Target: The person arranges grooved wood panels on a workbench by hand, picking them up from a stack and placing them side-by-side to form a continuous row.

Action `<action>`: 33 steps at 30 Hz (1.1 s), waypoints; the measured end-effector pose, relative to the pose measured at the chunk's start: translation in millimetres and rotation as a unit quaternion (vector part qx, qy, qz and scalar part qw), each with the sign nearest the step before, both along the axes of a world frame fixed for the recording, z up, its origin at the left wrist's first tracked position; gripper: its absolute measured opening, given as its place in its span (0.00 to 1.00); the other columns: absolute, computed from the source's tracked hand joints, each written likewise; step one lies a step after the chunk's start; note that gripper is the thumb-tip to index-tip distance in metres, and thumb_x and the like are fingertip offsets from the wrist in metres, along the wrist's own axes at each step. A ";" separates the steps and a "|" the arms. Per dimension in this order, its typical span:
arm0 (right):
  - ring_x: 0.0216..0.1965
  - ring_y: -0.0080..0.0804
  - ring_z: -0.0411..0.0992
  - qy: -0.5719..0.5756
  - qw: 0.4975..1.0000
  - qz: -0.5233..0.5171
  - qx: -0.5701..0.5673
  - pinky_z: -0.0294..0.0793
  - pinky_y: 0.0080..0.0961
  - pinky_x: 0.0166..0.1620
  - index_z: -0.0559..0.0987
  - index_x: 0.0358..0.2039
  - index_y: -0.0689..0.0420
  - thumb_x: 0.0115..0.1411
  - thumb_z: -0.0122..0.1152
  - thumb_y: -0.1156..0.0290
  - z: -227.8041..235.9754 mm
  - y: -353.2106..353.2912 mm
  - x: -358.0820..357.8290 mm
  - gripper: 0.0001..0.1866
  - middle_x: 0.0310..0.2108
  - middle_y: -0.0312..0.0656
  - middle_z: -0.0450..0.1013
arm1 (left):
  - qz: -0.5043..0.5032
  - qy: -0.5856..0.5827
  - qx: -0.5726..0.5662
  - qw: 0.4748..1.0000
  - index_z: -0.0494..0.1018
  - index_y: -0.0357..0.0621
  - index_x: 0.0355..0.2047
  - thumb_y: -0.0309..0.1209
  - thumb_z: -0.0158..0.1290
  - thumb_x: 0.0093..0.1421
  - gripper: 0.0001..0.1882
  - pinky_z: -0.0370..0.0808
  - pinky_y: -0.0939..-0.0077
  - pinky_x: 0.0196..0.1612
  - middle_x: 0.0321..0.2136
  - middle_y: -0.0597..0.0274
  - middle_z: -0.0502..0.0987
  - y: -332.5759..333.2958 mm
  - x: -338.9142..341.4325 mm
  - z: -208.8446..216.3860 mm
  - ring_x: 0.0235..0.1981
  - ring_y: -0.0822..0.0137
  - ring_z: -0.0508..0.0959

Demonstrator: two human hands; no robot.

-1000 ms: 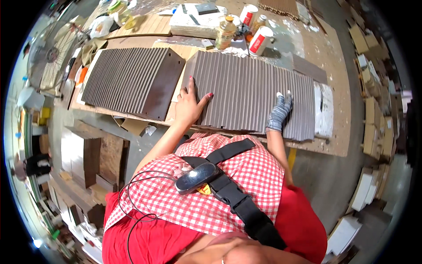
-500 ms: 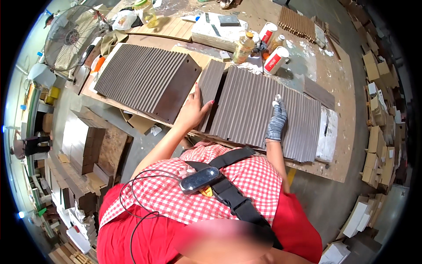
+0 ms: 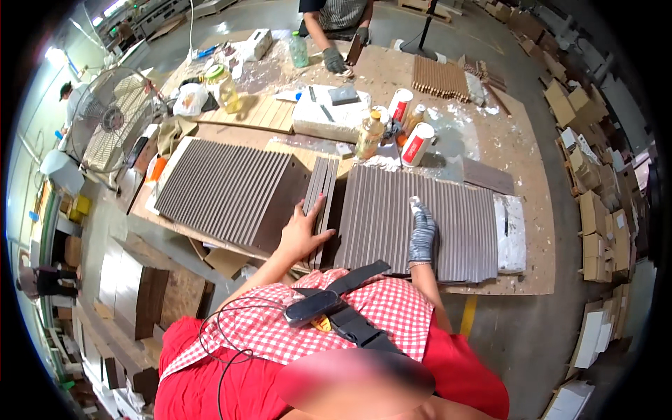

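Observation:
My bare left hand (image 3: pixel 302 234) grips a few narrow dark brown boards (image 3: pixel 320 192) standing on edge, with its fingers over their tops and its thumb at their right side. They stand between two rows of similar boards. My right hand (image 3: pixel 422 234), in a grey glove with whitish fingertips, lies on the right row of boards (image 3: pixel 371 217) with its fingers stretched out. The left row of boards (image 3: pixel 217 189) stands evenly spaced, its end face turned toward my left hand. A dark gap separates the held boards from the right row.
Behind the rows are a white foam block (image 3: pixel 325 115), a bottle of yellowish liquid (image 3: pixel 369 136) and a red-and-white canister (image 3: pixel 418 145). A fan (image 3: pixel 112 119) stands at the left. Across the table (image 3: pixel 532 210), a gloved co-worker's hand (image 3: pixel 334 61) works near a brown board.
The view has tilted up, bringing the co-worker into sight. The boards at my left hand have turned from showing a broad face to showing several edges. My right hand still rests on the right row.

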State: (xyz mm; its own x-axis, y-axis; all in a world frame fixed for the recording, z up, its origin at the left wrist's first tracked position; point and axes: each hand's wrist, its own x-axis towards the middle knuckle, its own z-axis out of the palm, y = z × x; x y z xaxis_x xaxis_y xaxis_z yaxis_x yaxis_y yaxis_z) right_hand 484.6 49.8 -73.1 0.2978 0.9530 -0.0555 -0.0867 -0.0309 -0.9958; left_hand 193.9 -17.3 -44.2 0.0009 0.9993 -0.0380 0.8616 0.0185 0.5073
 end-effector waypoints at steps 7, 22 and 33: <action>0.48 0.32 0.72 0.089 0.993 0.071 0.038 0.66 0.25 0.57 0.76 0.47 0.65 0.62 0.48 0.74 11.9 -10.8 -19.8 0.15 0.46 0.46 0.74 | 0.090 -0.025 -0.080 0.992 0.56 0.23 0.51 0.47 0.62 0.44 0.46 0.74 0.56 0.43 0.36 0.34 0.75 5.3 -3.7 5.6 0.41 0.41 0.77; 0.60 0.26 0.58 0.138 0.959 0.247 0.031 0.58 0.27 0.62 0.62 0.61 0.56 0.59 0.60 0.69 -2.2 -3.6 -130.0 0.30 0.60 0.36 0.60 | 0.143 -0.467 -0.051 0.871 0.76 0.35 0.34 0.39 0.46 0.55 0.18 0.67 0.73 0.47 0.30 0.58 0.78 28.7 -81.6 -6.2 0.37 0.67 0.75; 0.30 0.29 0.73 0.312 0.893 0.258 -0.195 0.74 0.28 0.40 0.78 0.38 0.59 0.49 0.65 0.59 52.1 0.4 -154.7 0.20 0.30 0.41 0.75 | 0.222 -0.641 -0.233 0.697 0.67 0.40 0.53 0.52 0.54 0.50 0.36 0.70 0.68 0.48 0.47 0.51 0.71 -3.7 -50.7 -2.2 0.48 0.57 0.72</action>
